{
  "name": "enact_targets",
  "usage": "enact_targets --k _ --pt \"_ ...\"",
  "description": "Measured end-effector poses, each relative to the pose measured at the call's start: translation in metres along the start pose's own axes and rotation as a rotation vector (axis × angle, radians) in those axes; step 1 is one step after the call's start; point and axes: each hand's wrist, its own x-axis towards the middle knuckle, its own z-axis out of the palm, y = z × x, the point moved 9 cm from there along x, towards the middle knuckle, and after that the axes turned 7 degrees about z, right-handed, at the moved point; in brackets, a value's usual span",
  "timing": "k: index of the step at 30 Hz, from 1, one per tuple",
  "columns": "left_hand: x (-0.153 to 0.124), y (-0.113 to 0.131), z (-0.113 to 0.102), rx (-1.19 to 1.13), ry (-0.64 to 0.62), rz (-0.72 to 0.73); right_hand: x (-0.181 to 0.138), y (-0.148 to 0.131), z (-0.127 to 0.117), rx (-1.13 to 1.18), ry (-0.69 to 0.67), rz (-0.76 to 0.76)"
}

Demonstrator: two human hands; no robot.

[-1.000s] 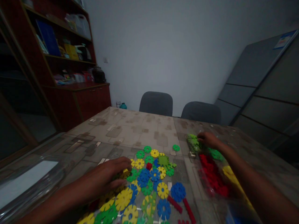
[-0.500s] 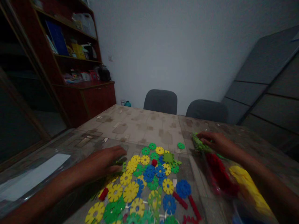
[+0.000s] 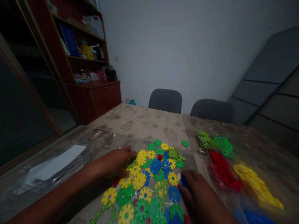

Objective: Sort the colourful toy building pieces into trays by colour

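Note:
A pile of notched plastic discs in yellow, green and blue lies on the table, one being a yellow disc (image 3: 145, 194). At its left edge my left hand (image 3: 115, 161) rests low, thumb and fingers apart, beside light green pieces (image 3: 131, 165). Its palm side is hidden. My right hand (image 3: 197, 191) is at the pile's right side, fingers closed around a blue notched disc (image 3: 184, 181) that is partly covered. A small red block (image 3: 160, 157) and a light green square piece (image 3: 173, 153) sit on the pile.
Clear bags stand to the right, with light green pieces (image 3: 205, 140), green pieces (image 3: 223, 146), red pieces (image 3: 224, 171), yellow pieces (image 3: 258, 185) and blue pieces (image 3: 253, 217). A plastic bag with a white sheet (image 3: 57, 163) lies left. Two grey chairs (image 3: 165, 100) are beyond the table (image 3: 149, 121).
My right hand has left the bag of light green pieces and come left and nearer, onto the blue discs. My left hand stays by the pile's left edge. The view has shifted slightly.

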Motion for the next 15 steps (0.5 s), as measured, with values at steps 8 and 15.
enact_targets --k 8,15 --pt "0.006 0.029 -0.001 -0.223 0.059 0.15 0.001 -0.036 -0.005 0.204 0.009 -0.162" --pt "-0.003 0.023 0.004 -0.041 -0.066 0.105 0.003 -0.092 -0.005 0.23 0.017 -0.331"
